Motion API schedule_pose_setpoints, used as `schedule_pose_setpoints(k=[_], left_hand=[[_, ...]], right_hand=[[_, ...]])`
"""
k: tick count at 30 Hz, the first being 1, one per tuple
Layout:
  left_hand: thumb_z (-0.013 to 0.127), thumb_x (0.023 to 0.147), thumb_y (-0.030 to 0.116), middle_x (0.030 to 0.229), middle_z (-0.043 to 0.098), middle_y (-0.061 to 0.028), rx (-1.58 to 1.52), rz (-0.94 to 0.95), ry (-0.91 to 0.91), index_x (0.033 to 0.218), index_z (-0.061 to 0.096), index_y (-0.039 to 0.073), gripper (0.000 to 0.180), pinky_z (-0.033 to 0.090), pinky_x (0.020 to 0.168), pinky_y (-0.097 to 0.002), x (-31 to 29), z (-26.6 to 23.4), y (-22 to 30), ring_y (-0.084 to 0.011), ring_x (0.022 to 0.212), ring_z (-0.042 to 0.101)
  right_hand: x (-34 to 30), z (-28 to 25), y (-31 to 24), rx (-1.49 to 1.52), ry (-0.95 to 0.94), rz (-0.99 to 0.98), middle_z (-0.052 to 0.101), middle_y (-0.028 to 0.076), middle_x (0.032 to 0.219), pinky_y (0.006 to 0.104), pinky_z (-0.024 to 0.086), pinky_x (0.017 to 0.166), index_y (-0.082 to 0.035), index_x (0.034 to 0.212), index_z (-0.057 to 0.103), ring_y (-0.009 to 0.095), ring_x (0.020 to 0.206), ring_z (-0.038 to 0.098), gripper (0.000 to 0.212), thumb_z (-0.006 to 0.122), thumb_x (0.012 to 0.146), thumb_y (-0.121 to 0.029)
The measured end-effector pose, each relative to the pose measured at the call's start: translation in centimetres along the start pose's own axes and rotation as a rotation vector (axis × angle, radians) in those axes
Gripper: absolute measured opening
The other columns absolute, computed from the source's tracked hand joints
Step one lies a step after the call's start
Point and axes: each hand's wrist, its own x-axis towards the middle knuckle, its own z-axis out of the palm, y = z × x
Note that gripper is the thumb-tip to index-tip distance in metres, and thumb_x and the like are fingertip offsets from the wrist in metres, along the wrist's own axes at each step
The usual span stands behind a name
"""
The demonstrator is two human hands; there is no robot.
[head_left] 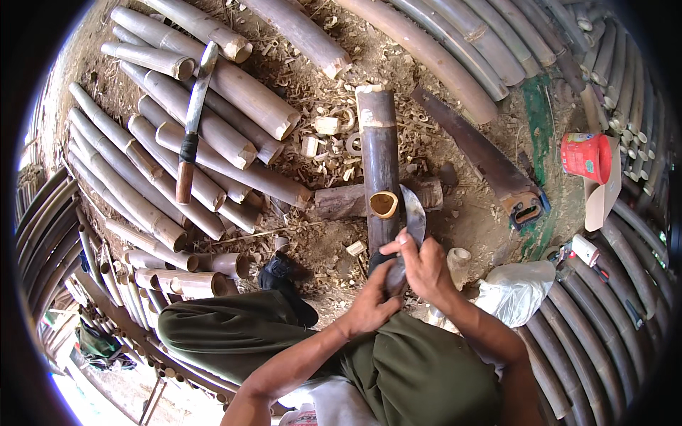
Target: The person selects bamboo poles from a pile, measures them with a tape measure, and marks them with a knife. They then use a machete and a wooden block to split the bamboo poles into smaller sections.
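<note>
A dark bamboo tube point(379, 145) lies lengthwise in front of me, with a pale-edged oval hole point(384, 204) cut in its near part. It crosses a short wooden block point(341, 202). My right hand point(426, 270) is closed on a knife with a curved blade point(414, 213), which points away from me along the tube's right side. My left hand point(371, 304) is closed beside it, at the tube's near end, around a greyish part that my fingers mostly hide. The two hands are close together above my lap.
Many bamboo poles point(227, 135) lie at left, more at far right. A long knife point(193, 121) rests on the left pile. Right of the tube lie a handsaw point(483, 153), a red tub point(587, 157) and a plastic bag point(515, 291). Shavings point(330, 153) litter the ground.
</note>
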Motion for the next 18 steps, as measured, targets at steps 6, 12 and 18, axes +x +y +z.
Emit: schedule_pose_setpoints(k=[6,12,18], left_hand=[[0.078,0.074,0.01,0.095,0.063,-0.0032,0.262,-0.242,0.368,0.124,0.057,-0.005,0.056,0.051,0.074,-0.026,-2.7,-6.6,0.2,-0.0113,0.082,0.058],[0.077,0.067,0.02,0.077,0.07,-0.0111,1.206,-0.049,0.29,0.093,0.071,0.007,0.03,0.057,0.064,-0.0381,0.0,-10.9,13.6,-0.0276,0.065,0.07],[0.062,0.086,0.007,0.067,0.066,-0.003,2.036,-0.164,-0.432,0.075,0.066,0.011,0.012,0.043,0.043,-0.0319,7.8,-4.2,26.1,-0.017,0.053,0.06]], right_hand=[[2.7,5.8,0.7,0.231,-0.307,0.28,0.071,0.011,0.074,0.033,0.052,0.045,0.007,0.087,0.064,0.017,0.051,0.065,0.049,0.048,0.103,-0.036],[4.5,6.1,-2.7,1.062,-0.253,0.369,0.072,0.021,0.093,0.032,0.059,0.051,0.008,0.102,0.061,0.025,0.058,0.069,0.038,0.047,0.103,-0.028],[4.1,3.6,-2.1,1.979,-0.293,0.483,0.072,0.012,0.093,0.0324,0.061,0.066,-0.009,0.106,0.06,0.02,0.071,0.072,0.025,0.043,0.105,-0.027]])
